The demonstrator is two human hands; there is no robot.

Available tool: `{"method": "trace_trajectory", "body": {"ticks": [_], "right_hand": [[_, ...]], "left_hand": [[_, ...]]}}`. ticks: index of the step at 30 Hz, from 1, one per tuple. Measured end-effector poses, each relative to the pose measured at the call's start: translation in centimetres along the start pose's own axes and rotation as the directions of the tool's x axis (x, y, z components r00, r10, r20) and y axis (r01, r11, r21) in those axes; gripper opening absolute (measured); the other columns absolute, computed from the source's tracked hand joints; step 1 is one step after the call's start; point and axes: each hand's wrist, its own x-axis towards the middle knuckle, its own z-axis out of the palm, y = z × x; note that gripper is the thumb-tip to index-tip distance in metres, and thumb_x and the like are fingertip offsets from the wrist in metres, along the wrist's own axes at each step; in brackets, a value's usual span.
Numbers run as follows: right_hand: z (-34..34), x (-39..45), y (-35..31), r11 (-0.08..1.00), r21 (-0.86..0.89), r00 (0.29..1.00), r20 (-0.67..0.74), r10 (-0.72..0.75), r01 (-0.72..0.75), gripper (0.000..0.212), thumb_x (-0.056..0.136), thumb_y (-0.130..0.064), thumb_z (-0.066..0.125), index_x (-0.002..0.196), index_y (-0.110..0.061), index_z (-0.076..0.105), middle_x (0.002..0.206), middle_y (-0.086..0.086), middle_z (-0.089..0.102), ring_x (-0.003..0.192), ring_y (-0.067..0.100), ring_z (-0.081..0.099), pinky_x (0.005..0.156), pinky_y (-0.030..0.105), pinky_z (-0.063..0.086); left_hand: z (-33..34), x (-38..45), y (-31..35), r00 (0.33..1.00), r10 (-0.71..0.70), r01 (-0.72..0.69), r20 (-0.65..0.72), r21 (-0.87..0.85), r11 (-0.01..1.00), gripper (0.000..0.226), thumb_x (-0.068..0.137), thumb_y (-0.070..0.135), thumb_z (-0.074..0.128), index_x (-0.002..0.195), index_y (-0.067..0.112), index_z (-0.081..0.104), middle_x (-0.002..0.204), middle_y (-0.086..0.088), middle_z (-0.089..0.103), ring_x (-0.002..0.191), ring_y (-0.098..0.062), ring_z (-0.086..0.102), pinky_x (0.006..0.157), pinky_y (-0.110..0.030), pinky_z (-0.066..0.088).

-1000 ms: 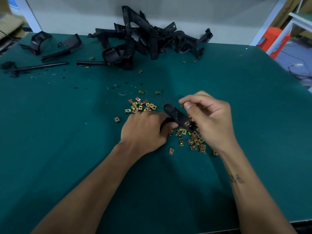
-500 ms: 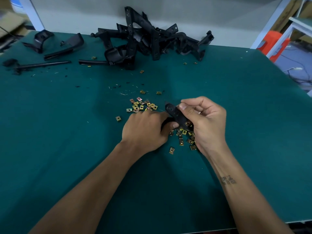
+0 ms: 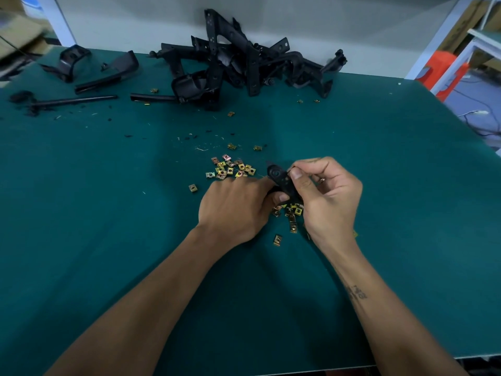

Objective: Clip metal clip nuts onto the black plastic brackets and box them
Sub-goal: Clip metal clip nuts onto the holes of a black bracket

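Two hands meet over the green table [image 3: 108, 240]. The left hand [image 3: 233, 210] curls around the low end of a black bracket [image 3: 282, 181] to keep it steady. The right hand [image 3: 325, 196] pinches its upper part — likely pushing a clip on. Loose clip nuts [image 3: 230, 169] lie just behind, handy. Far back sits a bracket pile [image 3: 244, 63].

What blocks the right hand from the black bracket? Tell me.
Nothing visible: the right hand already pinches the black bracket, which the left hand grips from below, above the loose clip nuts.
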Motion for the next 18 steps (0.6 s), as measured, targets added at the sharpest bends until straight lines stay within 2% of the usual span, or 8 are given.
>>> {"method": "trace_trajectory", "body": {"ticks": [6,10,13,18], "right_hand": [[0.4,-0.4,0.2,0.999,0.037,1.000,-0.016,-0.007,0.008,0.021,0.088,0.000,0.072,0.083,-0.020,0.071,0.077,-0.011,0.071,0.073,0.011,0.060,0.066,0.017,0.052],[0.5,-0.8,0.3,0.998,0.027,0.998,-0.002,-0.055,0.055,0.022,0.090,0.003,0.070,0.086,-0.019,0.070,0.079,-0.012,0.069,0.070,0.005,0.058,0.065,0.015,0.049],[1.1,-1.4,0.4,0.994,-0.006,0.993,-0.025,-0.113,0.113,0.019,0.092,-0.004,0.071,0.089,-0.023,0.069,0.089,-0.011,0.073,0.078,0.007,0.066,0.070,0.028,0.055],[1.3,-1.8,0.5,0.993,0.007,0.993,0.006,-0.117,0.117,0.014,0.093,-0.012,0.066,0.087,-0.024,0.071,0.089,-0.003,0.074,0.080,0.018,0.068,0.069,0.049,0.057]], "left_hand": [[-0.1,0.0,-0.1,1.000,-0.012,0.012,0.019,0.014,1.000,0.055,0.100,0.066,0.026,0.091,0.026,0.062,0.076,-0.001,0.070,0.065,-0.038,0.065,0.052,-0.033,0.031],[-0.3,0.0,0.0,1.000,-0.015,0.015,0.010,0.008,1.000,0.045,0.098,0.062,0.030,0.077,0.028,0.049,0.069,-0.004,0.067,0.058,-0.038,0.062,0.052,-0.032,0.028],[-0.3,-0.1,0.1,0.999,-0.037,0.036,0.012,0.028,0.999,0.060,0.095,0.066,0.020,0.084,0.023,0.062,0.072,-0.005,0.068,0.062,-0.040,0.063,0.054,-0.033,0.027],[-0.2,0.0,0.0,0.998,-0.043,0.041,0.044,0.043,0.998,0.072,0.090,0.069,0.005,0.099,0.028,0.063,0.085,-0.004,0.071,0.074,-0.040,0.065,0.058,-0.036,0.029]]}}
